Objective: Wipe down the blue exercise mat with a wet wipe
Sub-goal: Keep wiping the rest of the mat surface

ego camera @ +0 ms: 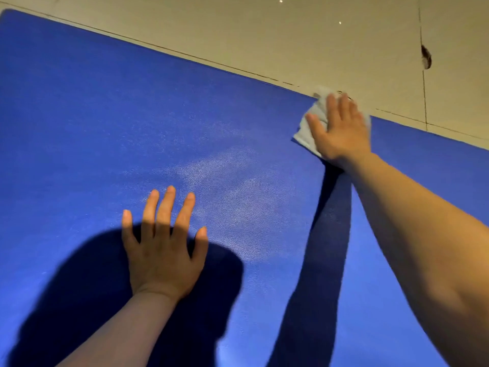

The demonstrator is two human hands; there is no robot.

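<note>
Head view: I note the blue exercise mat (132, 115) lying flat on the tiled floor (291, 35), its far edge slanting from upper left down to the right. My right hand (341, 131), fingers straight, presses the wet wipe (309, 125) flat at that far edge, one corner of the wipe overhanging onto the floor. My left hand (164, 250) rests palm-down on the mat with fingers spread wide. A dark chip (426, 57) marks a floor joint beyond.
</note>
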